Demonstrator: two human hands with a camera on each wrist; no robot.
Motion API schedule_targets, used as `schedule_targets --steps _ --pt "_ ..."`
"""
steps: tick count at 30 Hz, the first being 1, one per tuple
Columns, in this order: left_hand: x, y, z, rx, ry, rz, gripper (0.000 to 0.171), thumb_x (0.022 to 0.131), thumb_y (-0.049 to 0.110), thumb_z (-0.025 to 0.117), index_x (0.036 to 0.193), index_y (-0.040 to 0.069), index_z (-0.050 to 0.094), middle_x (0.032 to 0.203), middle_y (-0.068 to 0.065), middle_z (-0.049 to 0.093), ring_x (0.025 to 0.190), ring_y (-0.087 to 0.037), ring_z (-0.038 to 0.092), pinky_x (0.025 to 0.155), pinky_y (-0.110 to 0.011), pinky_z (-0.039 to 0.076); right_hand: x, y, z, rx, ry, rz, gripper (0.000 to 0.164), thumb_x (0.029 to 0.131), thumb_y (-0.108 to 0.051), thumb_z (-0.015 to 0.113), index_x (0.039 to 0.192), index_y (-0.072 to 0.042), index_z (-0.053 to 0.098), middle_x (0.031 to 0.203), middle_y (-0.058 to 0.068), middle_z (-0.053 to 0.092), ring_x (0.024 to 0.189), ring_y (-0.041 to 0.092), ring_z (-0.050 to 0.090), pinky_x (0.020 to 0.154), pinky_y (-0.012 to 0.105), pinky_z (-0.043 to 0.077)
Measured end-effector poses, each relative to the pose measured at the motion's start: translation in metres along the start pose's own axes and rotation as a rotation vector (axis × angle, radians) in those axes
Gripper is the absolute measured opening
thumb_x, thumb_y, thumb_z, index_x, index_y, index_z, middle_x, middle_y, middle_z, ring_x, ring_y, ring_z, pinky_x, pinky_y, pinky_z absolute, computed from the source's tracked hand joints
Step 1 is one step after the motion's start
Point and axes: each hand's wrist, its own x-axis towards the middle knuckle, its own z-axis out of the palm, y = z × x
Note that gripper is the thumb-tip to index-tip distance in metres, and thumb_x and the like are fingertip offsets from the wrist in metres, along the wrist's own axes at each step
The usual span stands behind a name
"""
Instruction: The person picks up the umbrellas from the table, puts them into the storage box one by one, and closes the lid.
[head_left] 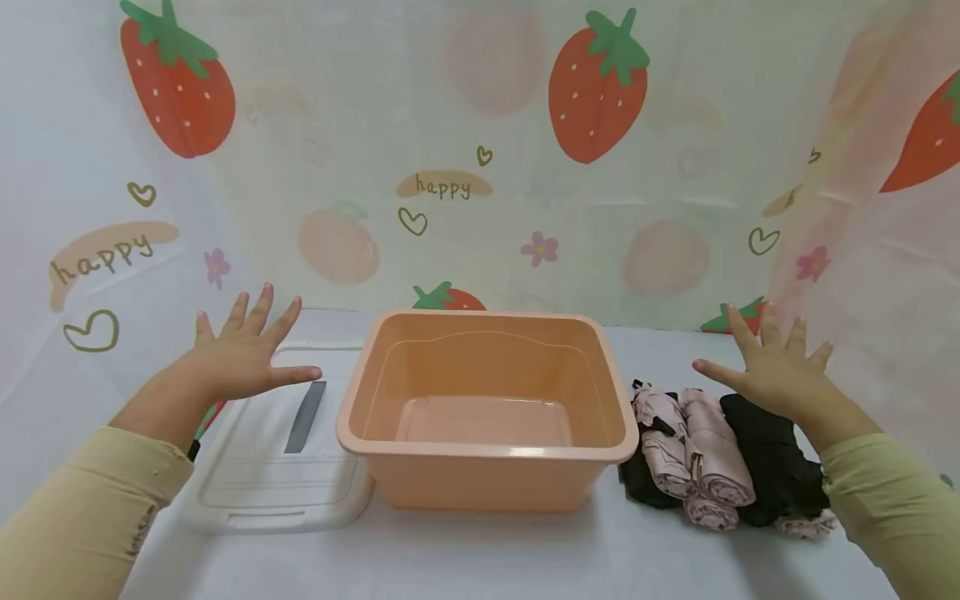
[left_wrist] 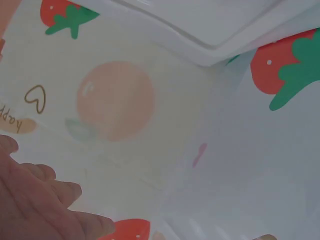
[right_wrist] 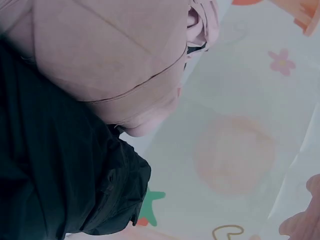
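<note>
Both hands are raised with fingers spread, holding nothing. In the head view my left hand (head_left: 238, 360) is over a white plastic lid (head_left: 255, 475) with a grey strip (head_left: 305, 417) on it. My right hand (head_left: 783, 375) hovers above rolled clothes at the right. Among them are pink rolls (head_left: 716, 450) and a black bundle (head_left: 776, 467), stacked close together. Between the hands stands a peach-coloured plastic bin (head_left: 487, 479), with nothing inside. The right wrist view shows the pink roll (right_wrist: 110, 55) and black cloth (right_wrist: 65, 155) up close.
A white surface (head_left: 480, 558) carries the bin, lid and clothes. Behind hangs a pale curtain (head_left: 375, 100) printed with strawberries, hearts and the word happy. Something red and green (head_left: 210, 417) shows beneath the left wrist.
</note>
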Motion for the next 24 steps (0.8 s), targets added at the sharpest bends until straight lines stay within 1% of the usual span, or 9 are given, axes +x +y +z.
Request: schedule_targets --steps 5,11,15,20,24 --pt "0.0027 0.0005 0.0 -0.001 0.009 0.005 0.107 0.071 0.083 0.034 0.146 0.021 -0.012 0.147 -0.016 -0.027 0.13 -0.043 -0.025 0.087 -0.073 -0.016 -0.0002 -0.0004 -0.0004 0.0 -0.005 -0.001 0.096 0.082 -0.072 0.034 0.142 -0.022 -0.022 0.138 0.034 -0.027 0.112 0.064 -0.028 0.076 0.078 -0.016" --pt "0.0037 0.0029 -0.003 0.0 -0.003 0.012 0.108 0.072 0.082 0.035 0.146 0.019 -0.011 0.147 -0.02 -0.023 0.13 -0.045 -0.022 0.087 -0.074 -0.014 0.0017 -0.0002 -0.0001 0.001 -0.011 -0.001 0.096 0.083 -0.072 0.034 0.142 -0.023 -0.023 0.138 0.033 -0.028 0.113 0.062 -0.029 0.076 0.078 -0.017" --pt "0.0037 0.0053 -0.0058 -0.009 -0.009 0.021 0.107 0.073 0.081 0.036 0.146 0.019 -0.011 0.147 -0.019 -0.025 0.13 -0.045 -0.023 0.087 -0.074 -0.014 0.0042 0.0007 -0.0004 -0.003 -0.008 -0.003 0.095 0.083 -0.072 0.034 0.142 -0.023 -0.022 0.138 0.031 -0.03 0.113 0.062 -0.03 0.076 0.078 -0.018" --pt "0.0042 0.0057 -0.0055 -0.016 0.008 0.027 0.107 0.072 0.081 0.037 0.147 0.02 -0.01 0.147 -0.015 -0.027 0.131 -0.043 -0.024 0.087 -0.074 -0.015 0.0055 0.0008 0.0001 -0.008 -0.001 -0.008 0.096 0.082 -0.072 0.035 0.143 -0.021 -0.02 0.139 0.033 -0.027 0.114 0.062 -0.029 0.076 0.077 -0.018" --pt "0.0043 0.0079 -0.0052 -0.029 0.005 0.033 0.108 0.072 0.081 0.038 0.147 0.019 -0.008 0.147 -0.015 -0.026 0.131 -0.043 -0.024 0.088 -0.073 -0.015 0.0054 0.0013 0.0017 -0.009 0.002 -0.007 0.096 0.082 -0.072 0.035 0.143 -0.021 -0.019 0.139 0.034 -0.024 0.114 0.062 -0.028 0.076 0.078 -0.017"
